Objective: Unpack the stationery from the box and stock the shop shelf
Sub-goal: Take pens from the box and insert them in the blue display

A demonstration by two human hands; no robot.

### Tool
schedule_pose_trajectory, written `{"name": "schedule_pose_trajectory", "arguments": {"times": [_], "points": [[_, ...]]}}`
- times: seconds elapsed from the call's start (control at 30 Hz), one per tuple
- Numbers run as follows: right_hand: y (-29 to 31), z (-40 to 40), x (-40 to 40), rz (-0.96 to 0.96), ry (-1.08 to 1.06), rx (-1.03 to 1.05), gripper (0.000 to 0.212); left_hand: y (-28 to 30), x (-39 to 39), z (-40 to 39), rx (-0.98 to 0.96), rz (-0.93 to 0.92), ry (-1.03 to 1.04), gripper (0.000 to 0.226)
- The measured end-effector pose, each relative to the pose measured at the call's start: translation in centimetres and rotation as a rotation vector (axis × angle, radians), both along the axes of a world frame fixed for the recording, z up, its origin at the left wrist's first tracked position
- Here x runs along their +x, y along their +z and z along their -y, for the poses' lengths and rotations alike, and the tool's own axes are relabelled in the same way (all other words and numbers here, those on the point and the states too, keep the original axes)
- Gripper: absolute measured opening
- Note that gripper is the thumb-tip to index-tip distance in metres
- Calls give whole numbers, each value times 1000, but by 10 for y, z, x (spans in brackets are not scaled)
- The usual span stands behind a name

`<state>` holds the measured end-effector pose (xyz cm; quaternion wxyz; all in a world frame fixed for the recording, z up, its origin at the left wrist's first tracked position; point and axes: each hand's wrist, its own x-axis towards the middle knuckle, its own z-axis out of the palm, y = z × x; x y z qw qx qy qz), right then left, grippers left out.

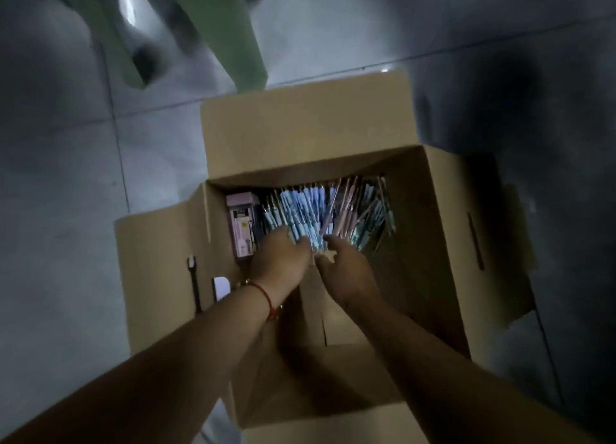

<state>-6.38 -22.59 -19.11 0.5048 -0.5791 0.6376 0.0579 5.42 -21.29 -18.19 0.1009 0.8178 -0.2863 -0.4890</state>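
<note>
— How do the hands sit?

— Both forearms reach down into the open brown cardboard box. The left hand, with a thin red cord bracelet at the wrist, has its fingers curled onto the near end of a fanned bundle of pale blue, pink and teal plastic pens. The right hand meets it from the other side, thumb and fingers bent toward the same pen ends. Blur hides whether either hand truly clamps them.

— And the pens?

— Slim, glossy, patterned barrels, lying in the box's far half. Their long axes run away from the person, spreading outward toward the far wall like a fan.

— Anything beside them?

— A small pink rectangular packet stands against the left wall, just beside the bundle. The box's flaps are folded outward, matte and creased, on a smooth grey tiled floor. A pale green plastic stool leg stands beyond the box.
</note>
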Motion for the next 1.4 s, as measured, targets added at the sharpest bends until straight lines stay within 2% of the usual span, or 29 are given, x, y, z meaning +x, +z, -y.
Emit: {"name": "schedule_pose_trajectory", "arguments": {"times": [0.17,0.3,0.4,0.53,0.73,0.83,0.9,0.97,1.03,1.1,1.2,1.3,1.4], "points": [[-48,22,24,74,47,-115,41,-57,-1,13,-42,36,152,27],[-66,37,32,13,38,-148,32,-75,0,22,-70,80,197,23],[-73,47,32,-6,15,-89,28,-77,0,26,-64,109,144,27],[-81,47,28,-12,-25,24,22,-72,2,27,-72,46,91,26],[-68,29,23,223,-276,186,7,-64,0,21,-37,-135,120,34],[-57,19,11,333,-354,250,15,-58,7,9,-25,-197,174,28],[-43,8,4,404,-436,306,13,-50,9,-1,-5,-257,243,25],[-32,-2,0,470,-541,384,10,-40,6,-9,0,-235,236,19],[-26,-11,1,495,-640,432,15,-33,2,-16,-26,-144,185,18],[-22,-14,2,451,-700,411,18,-26,2,-19,-59,-84,218,16],[-13,-15,2,468,-712,434,15,-8,2,-16,-53,-183,357,2],[9,-14,1,513,-561,444,17,8,1,-16,-50,-349,378,21],[42,-13,-2,517,-374,363,18,24,4,-19,-17,-403,302,75]]}}
